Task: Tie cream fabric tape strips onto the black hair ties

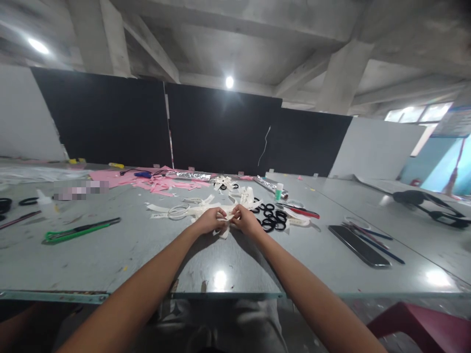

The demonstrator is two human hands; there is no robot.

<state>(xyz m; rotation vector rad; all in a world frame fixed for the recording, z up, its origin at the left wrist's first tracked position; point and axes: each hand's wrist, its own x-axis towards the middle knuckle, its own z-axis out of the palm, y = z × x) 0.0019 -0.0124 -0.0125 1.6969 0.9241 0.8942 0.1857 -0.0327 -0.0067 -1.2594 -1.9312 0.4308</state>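
Observation:
Fingertips of my left hand (210, 220) and my right hand (243, 219) meet over the middle of the table, both closed in a pinch. Between them is a piece of white ribbon (222, 234), partly covered by the fingers, with an end hanging down toward me. Other white ribbon strips (159, 215), some with dark print, spread out behind and left of my left hand, beside a clear ring (178, 211). Just right of my right hand lies a pile of black hair ties (269, 216). Finished-looking white ribbon bows (223, 183) sit farther back.
A green cutter (83, 230) lies on the left. Pink strips (158, 181) cover the table's back left. Right of the hair ties are a red-handled tool (303, 212) and a small green-labelled bottle (278, 191). Farther right lie a phone (358, 245) and thin tools (379, 245).

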